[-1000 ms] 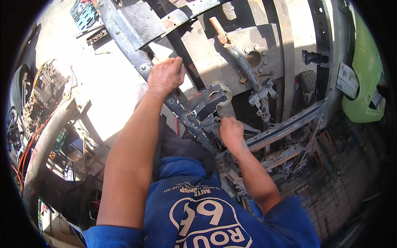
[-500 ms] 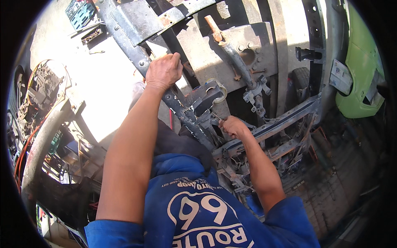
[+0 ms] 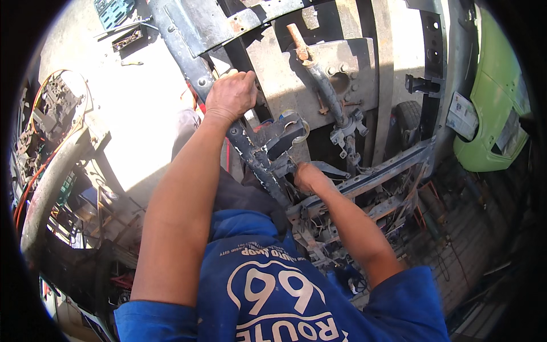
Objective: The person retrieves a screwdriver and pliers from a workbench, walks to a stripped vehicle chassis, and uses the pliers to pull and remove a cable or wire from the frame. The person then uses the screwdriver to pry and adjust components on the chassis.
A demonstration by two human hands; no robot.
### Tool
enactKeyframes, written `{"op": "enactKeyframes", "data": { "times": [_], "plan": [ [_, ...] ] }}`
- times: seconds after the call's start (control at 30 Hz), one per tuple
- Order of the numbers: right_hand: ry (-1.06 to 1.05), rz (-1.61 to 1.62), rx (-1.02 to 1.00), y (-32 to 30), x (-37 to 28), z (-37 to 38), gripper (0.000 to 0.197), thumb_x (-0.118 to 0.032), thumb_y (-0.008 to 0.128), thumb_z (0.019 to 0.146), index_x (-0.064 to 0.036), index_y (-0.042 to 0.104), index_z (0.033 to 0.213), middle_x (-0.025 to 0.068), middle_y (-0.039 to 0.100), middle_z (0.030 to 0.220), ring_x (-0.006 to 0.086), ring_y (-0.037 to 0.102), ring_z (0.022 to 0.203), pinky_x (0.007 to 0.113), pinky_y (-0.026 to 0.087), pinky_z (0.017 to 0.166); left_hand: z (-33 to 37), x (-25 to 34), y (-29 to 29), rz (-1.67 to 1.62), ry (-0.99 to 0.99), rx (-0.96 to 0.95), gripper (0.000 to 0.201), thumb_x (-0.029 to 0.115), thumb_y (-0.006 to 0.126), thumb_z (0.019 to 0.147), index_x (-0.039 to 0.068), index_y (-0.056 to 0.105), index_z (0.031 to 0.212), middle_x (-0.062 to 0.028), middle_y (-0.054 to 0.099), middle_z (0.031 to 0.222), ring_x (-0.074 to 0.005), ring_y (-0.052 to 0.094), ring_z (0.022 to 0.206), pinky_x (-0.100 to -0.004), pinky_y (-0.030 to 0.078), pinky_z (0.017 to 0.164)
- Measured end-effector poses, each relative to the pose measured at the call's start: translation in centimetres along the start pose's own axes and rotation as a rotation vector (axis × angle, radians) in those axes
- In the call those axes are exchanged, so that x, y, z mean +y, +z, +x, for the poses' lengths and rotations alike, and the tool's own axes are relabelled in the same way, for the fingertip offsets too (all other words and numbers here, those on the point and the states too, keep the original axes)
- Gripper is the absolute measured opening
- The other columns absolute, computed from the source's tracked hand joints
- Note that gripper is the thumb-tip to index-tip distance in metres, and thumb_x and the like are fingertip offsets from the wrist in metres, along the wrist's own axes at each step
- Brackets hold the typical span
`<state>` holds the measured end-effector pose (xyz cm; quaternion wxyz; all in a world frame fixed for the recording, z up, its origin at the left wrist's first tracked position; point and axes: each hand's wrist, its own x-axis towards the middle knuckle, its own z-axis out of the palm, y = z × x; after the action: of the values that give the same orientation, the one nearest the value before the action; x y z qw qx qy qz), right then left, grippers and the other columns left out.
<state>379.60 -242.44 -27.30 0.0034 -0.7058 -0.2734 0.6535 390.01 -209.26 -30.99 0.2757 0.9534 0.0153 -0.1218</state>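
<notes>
My left hand (image 3: 231, 96) is closed over the dark metal frame rail (image 3: 248, 153), whose paint is chipped. Lower on the same rail sits a bracket (image 3: 285, 137) with a curved cradle at its end. Just below that bracket, my right hand (image 3: 311, 178) has its fingers curled in, close to the rail. A thin piece shows by its fingertips, but I cannot make out what it is. Beyond the bracket, a grey tubular shaft (image 3: 329, 91) with a rusty end slants across a pale metal plate (image 3: 362, 71).
A crossmember (image 3: 393, 162) runs to the right below the shaft. Farther right are a tyre (image 3: 408, 119) and a green car body panel (image 3: 487, 122). On the left lie greasy engine parts (image 3: 54, 108), an orange hose (image 3: 43, 165) and a teal tool tray (image 3: 113, 12).
My right hand has moved a little left, nearer the rail, and its fingers are now more hidden. My left hand keeps its hold. The whole view has shifted slightly.
</notes>
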Motion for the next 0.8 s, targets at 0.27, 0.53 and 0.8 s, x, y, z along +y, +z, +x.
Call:
{"op": "enactKeyframes", "data": {
  "times": [0.27,0.53,0.8],
  "plan": [
    [0.589,1.841,-0.301,-3.7,-0.6,-3.4,0.032,-0.038,0.05,0.107,-0.0082,0.056,0.098,-0.0071,0.035,0.06,0.0065,0.033,0.045,0.027,0.027,0.037,0.1,0.1,0.0,0.022,-0.012,-0.012,0.017,0.024,0.062,0.09,0.008,0.06,0.094,-0.0108,0.068,0.083,-0.0318,0.069,0.082,-0.0449,0.056,0.072],
    [0.382,0.007,0.115,-5.4,-1.8,-1.4,0.031,-0.025,0.056,0.093,-0.0011,0.075,0.098,0.0252,0.073,0.106,0.0386,0.073,0.099,0.045,0.058,0.087,0.1,0.1,0.0,0.032,-0.011,-0.01,0.016,0.024,0.062,0.09,0.009,0.061,0.095,-0.0105,0.068,0.083,-0.0314,0.069,0.081,-0.0445,0.056,0.072],
    [0.524,0.186,0.135,-5.8,-2.9,-1.8,0.035,-0.02,0.055,0.087,0.0042,0.074,0.104,0.0294,0.071,0.107,0.0431,0.07,0.105,0.046,0.057,0.093,0.1,0.1,0.0,0.05,-0.015,-0.029,0.018,0.025,0.062,0.09,0.008,0.061,0.096,-0.0107,0.068,0.082,-0.0319,0.069,0.081,-0.0453,0.056,0.072]
  ]
}}
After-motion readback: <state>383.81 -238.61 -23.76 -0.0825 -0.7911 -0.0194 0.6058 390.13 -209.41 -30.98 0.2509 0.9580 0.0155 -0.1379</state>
